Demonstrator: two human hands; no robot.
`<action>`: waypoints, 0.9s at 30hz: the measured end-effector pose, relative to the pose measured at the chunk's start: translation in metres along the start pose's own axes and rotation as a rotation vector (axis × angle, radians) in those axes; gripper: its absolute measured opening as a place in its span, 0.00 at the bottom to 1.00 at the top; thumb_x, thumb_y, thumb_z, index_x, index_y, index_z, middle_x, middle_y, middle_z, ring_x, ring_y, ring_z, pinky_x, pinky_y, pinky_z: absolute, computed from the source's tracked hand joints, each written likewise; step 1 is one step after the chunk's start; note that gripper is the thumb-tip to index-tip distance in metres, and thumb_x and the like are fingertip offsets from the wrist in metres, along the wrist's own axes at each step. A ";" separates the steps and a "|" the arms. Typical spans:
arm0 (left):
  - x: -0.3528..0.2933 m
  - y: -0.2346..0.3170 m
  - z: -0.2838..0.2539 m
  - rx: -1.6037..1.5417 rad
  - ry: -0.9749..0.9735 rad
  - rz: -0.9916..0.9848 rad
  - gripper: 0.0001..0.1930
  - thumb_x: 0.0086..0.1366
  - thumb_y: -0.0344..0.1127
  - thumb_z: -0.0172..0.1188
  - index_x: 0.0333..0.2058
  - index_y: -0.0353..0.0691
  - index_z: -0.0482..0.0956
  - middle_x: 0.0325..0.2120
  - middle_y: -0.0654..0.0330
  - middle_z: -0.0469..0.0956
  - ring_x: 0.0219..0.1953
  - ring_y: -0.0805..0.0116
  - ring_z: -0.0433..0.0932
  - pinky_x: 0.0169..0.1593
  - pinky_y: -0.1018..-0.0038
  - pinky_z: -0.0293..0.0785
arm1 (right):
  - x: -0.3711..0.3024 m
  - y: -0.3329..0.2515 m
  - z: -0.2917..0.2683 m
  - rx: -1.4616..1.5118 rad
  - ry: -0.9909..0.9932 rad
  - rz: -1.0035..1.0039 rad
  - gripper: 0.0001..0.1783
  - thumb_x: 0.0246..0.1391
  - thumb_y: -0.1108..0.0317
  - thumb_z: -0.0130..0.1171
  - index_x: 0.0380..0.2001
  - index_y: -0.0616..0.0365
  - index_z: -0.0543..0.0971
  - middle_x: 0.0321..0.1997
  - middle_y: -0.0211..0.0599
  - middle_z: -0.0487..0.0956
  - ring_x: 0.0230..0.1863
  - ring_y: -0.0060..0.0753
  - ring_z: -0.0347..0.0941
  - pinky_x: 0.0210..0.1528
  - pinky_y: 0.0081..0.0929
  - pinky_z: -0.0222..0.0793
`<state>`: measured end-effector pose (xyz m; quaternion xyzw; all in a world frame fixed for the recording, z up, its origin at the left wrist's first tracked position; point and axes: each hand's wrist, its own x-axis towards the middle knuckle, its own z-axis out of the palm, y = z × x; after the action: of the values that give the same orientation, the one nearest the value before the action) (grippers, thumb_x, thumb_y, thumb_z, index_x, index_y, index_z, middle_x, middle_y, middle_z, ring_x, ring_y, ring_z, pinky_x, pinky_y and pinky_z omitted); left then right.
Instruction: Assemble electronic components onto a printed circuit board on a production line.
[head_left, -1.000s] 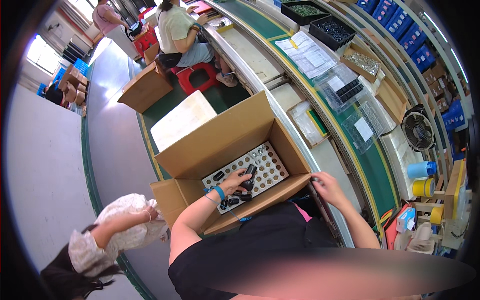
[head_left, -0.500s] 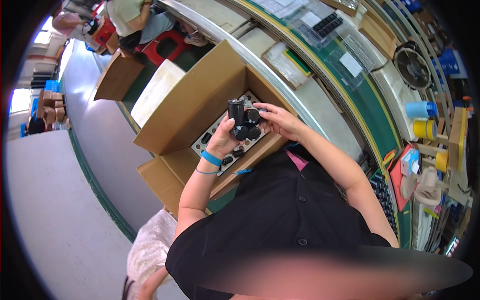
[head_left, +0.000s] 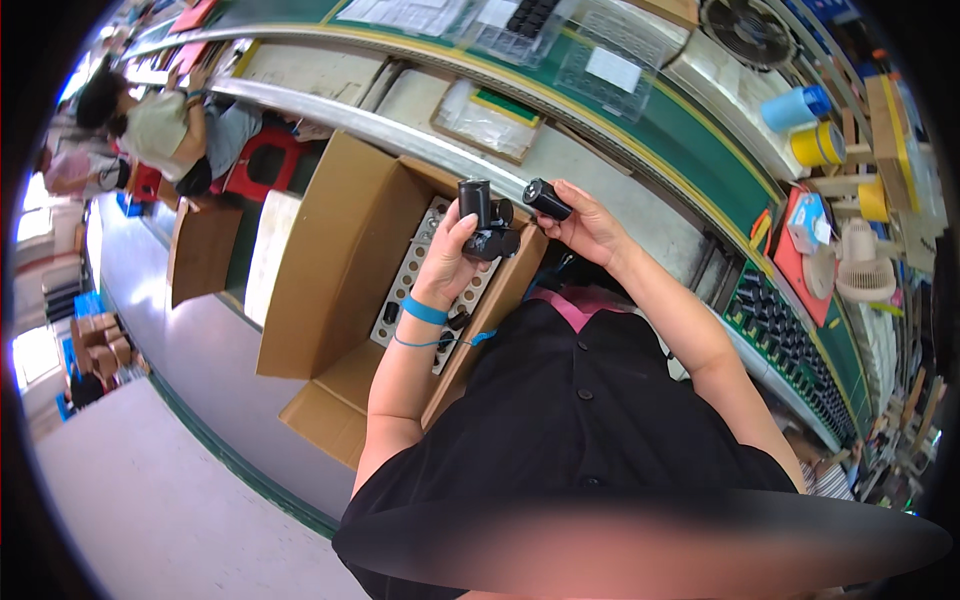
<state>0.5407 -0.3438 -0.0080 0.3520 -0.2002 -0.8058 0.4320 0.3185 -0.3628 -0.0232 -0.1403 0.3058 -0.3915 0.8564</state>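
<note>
My left hand [head_left: 447, 262] is closed around several black cylindrical capacitors [head_left: 475, 203], one upright and the others bunched below and beside it. It is above an open cardboard box [head_left: 320, 270]. My right hand [head_left: 592, 228] grips a single black capacitor [head_left: 548, 200] between thumb and fingers, tilted with its terminal end toward the left hand and apart from the bunch. Inside the box lies a pale tray [head_left: 407, 272] with round holes. A few black capacitors [head_left: 391, 312] sit in it, partly covered by my left wrist. A blue wristband [head_left: 424, 311] with a coiled cord circles that wrist.
Beyond the box runs a metal rail beside a green conveyor [head_left: 680, 150] carrying clear plastic trays [head_left: 615, 65]. Many black capacitors stand in rows [head_left: 785, 340] at the right. A person [head_left: 165, 130] sits near a red stool [head_left: 262, 165] at the upper left.
My right hand has drawn away from the bunch and now shows one capacitor in its grip. My left hand still holds the others. The view has turned toward the right.
</note>
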 end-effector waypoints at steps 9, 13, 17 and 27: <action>0.075 -0.015 0.069 0.371 -0.152 -0.141 0.18 0.55 0.38 0.62 0.42 0.41 0.69 0.25 0.65 0.72 0.20 0.81 0.70 0.16 0.84 0.62 | -0.052 -0.034 -0.041 0.008 0.197 -0.337 0.13 0.49 0.65 0.61 0.36 0.51 0.69 0.34 0.27 0.73 0.33 0.21 0.69 0.33 0.20 0.65; 0.102 -0.029 0.101 0.549 -0.204 -0.206 0.20 0.53 0.40 0.64 0.42 0.40 0.70 0.23 0.65 0.71 0.20 0.80 0.70 0.15 0.84 0.62 | -0.084 -0.048 -0.053 -0.348 0.197 -0.355 0.19 0.46 0.67 0.64 0.38 0.54 0.67 0.35 0.26 0.72 0.35 0.17 0.67 0.37 0.18 0.63; 0.132 -0.045 0.132 0.732 -0.304 -0.216 0.24 0.50 0.41 0.66 0.43 0.37 0.71 0.23 0.63 0.72 0.20 0.79 0.71 0.15 0.83 0.62 | -0.110 -0.057 -0.055 -0.810 0.191 -0.284 0.29 0.40 0.65 0.68 0.44 0.57 0.66 0.35 0.29 0.71 0.35 0.20 0.65 0.39 0.20 0.62; 0.219 -0.095 0.193 1.635 -0.446 0.560 0.22 0.41 0.42 0.68 0.38 0.49 0.77 0.40 0.52 0.66 0.42 0.53 0.70 0.38 0.61 0.74 | -0.126 -0.106 -0.173 -1.114 0.809 -0.639 0.30 0.38 0.70 0.67 0.49 0.56 0.70 0.37 0.29 0.75 0.25 0.15 0.63 0.29 0.16 0.63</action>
<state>0.2622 -0.4712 -0.0245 0.3235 -0.8704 -0.3258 0.1777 0.0832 -0.3368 -0.0541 -0.4792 0.6931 -0.4294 0.3249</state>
